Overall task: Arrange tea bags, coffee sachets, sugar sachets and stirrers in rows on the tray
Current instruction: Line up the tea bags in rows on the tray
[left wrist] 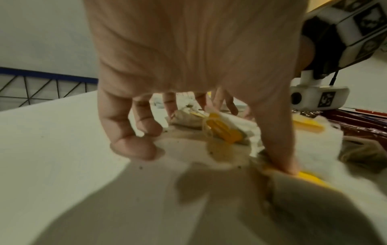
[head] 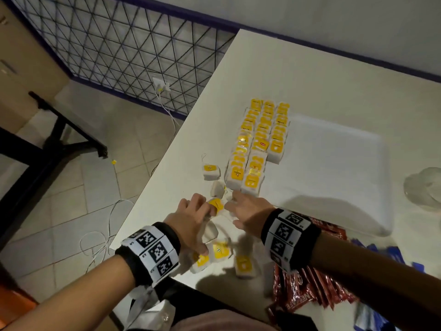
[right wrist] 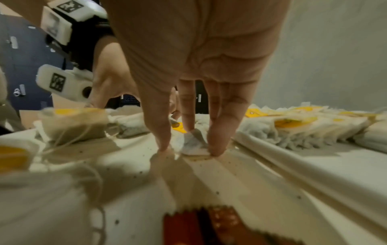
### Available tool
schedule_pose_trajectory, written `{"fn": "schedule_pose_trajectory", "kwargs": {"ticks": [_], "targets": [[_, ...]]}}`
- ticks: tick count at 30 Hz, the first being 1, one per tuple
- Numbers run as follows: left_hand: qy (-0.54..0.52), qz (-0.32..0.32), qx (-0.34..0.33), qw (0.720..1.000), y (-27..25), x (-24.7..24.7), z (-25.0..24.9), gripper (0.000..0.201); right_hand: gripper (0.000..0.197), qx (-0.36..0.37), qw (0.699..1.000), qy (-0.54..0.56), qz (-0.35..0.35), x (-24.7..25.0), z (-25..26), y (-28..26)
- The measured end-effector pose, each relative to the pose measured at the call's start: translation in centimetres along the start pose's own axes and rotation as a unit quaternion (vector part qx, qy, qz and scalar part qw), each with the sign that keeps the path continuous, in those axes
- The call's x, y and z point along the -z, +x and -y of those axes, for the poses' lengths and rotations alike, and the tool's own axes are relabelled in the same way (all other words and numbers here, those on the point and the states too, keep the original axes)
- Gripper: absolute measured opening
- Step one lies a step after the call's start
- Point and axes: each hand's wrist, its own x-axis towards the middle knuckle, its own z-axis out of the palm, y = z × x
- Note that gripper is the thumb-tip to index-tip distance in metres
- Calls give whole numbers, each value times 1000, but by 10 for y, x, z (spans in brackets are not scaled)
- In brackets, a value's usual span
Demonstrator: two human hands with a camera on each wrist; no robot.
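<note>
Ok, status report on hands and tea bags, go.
Left hand pressing a loose tea bag. Right hand pinching another beside the tray. Three rows down. Nothing blocking.

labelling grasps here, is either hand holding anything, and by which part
The right hand pinches a small white paper tea bag by its edges. The left hand only presses a thumb on a yellow tea-bag tag.
</note>
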Motion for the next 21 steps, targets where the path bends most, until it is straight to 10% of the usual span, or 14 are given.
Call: {"fn": "schedule_pose_trajectory", "kwargs": {"ticks": [12, 21], "targets": [[-51, -122, -56, 990, -1, 5, -3, 22, 35, -15, 998, 57, 5, -5, -1, 0], [-48, -62, -42, 996, 4, 5, -13, 49, 33, -63, 986, 89, -129, -21, 6, 4]]}}
